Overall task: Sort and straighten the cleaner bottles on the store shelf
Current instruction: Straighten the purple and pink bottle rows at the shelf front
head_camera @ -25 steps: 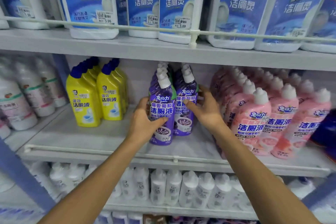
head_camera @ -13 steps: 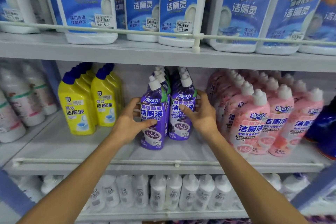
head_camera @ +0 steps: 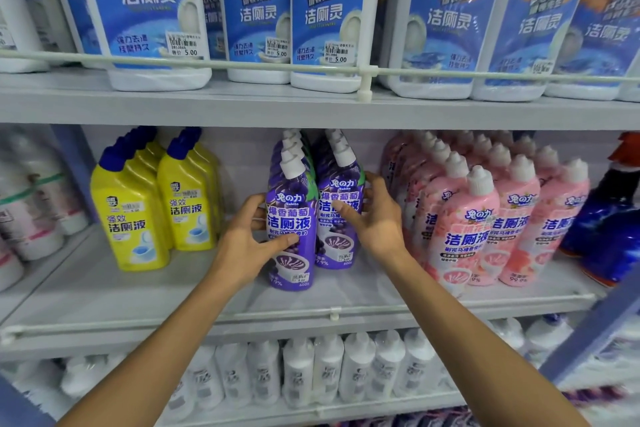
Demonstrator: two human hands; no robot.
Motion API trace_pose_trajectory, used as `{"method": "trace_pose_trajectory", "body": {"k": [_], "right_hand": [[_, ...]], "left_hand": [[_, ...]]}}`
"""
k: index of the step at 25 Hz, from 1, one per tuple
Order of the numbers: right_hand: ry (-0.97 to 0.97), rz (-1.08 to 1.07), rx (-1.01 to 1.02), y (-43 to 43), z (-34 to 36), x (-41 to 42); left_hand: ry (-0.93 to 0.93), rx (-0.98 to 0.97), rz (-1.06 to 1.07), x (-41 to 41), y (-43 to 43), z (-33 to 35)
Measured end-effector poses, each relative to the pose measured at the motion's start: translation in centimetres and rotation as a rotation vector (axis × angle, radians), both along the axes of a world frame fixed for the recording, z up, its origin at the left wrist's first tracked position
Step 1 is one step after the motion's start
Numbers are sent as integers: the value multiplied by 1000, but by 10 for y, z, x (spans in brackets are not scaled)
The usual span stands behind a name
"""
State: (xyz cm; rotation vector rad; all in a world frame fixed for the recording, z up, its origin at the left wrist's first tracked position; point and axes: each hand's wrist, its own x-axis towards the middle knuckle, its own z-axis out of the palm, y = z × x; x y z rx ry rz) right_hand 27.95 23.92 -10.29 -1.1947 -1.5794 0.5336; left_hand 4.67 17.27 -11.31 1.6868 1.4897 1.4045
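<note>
a grey store shelf unit [head_camera: 242, 107] is seen from the front, three tiers in view, each edged by a thin white rail [head_camera: 450, 74]. the top tier is filled with large white bottles with blue labels [head_camera: 156, 10], stood side by side just behind the rail. the middle shelf [head_camera: 104, 298] is stocked in colour groups. pink bottles [head_camera: 464, 229] are packed in several rows on the right, some tilted. yellow bottles with blue caps [head_camera: 131, 218] are lined in two rows on the left, upright. small white bottles [head_camera: 329, 367] are ranged along the bottom tier, blurred. a dark blue bottle with a red top [head_camera: 609, 218] is seen at the far right edge, and pale bottles at the far left, too blurred to read.

purple bottles are set in two rows at the centre of the middle shelf, between yellow and pink, well apart from the yellow. the left purple bottle [head_camera: 291, 215] is stood further forward than the right purple bottle [head_camera: 337, 246], the two touching.

the left hand [head_camera: 247, 246] is curled round the left purple bottle, thumb laid across its label, fingers at its left side. the right hand [head_camera: 375, 218] is wrapped on the right purple bottle, thumb on the label, fingers round its right side. white price stickers [head_camera: 183, 45] are stuck low on the top-tier bottles.
</note>
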Motion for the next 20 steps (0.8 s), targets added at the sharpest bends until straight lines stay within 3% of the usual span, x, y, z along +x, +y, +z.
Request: {"method": "trace_pose_trajectory", "body": {"k": [20], "right_hand": [[3,82,-25,12,-4,9]], "left_hand": [[10,39,57,3,-7,-5]]}}
